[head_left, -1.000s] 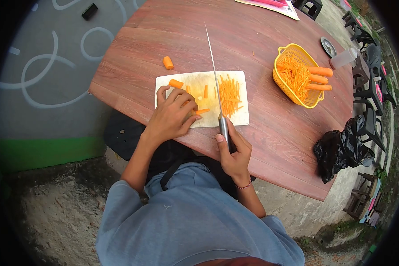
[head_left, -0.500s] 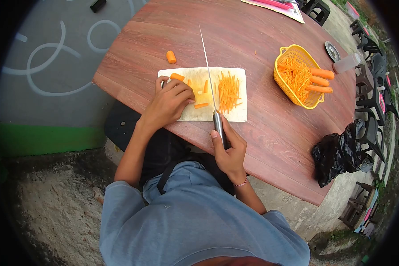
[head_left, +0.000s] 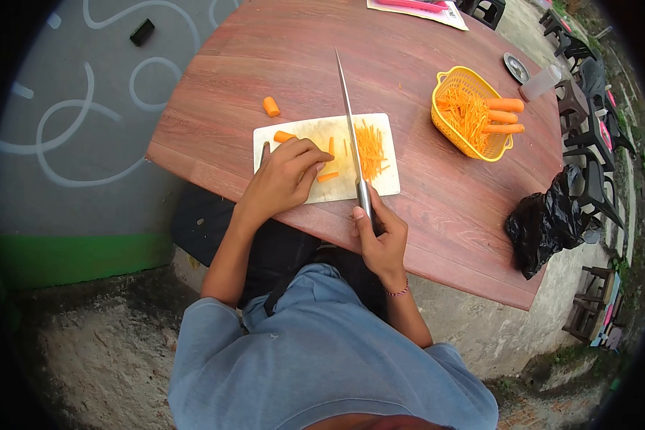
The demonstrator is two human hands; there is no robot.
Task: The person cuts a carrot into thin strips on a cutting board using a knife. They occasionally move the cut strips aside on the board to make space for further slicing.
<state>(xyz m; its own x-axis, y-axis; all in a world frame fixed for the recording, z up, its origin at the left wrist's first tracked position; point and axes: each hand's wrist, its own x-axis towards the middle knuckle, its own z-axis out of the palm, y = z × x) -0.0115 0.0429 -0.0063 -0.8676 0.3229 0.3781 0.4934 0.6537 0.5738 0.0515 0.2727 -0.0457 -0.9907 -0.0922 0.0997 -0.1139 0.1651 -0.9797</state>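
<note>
My right hand is wrapped round the handle of a long knife, whose blade points away from me over the white cutting board. To the right of the blade lies a heap of thin carrot strips. My left hand rests on the board's left part, fingers bent and pressed together beside small carrot pieces; what is under the fingers is hidden. A thicker carrot piece sits behind that hand, and a carrot stub lies on the table beyond the board.
On the wooden table, a yellow basket holds carrot strips and whole carrots. Farther back are a metal dish, a plastic container and a pink tray. A black plastic bag is at the right edge.
My left hand has shifted right across the board, toward the small carrot pieces. The knife stays in my right hand, its blade slightly turned. The whole view has shifted a little.
</note>
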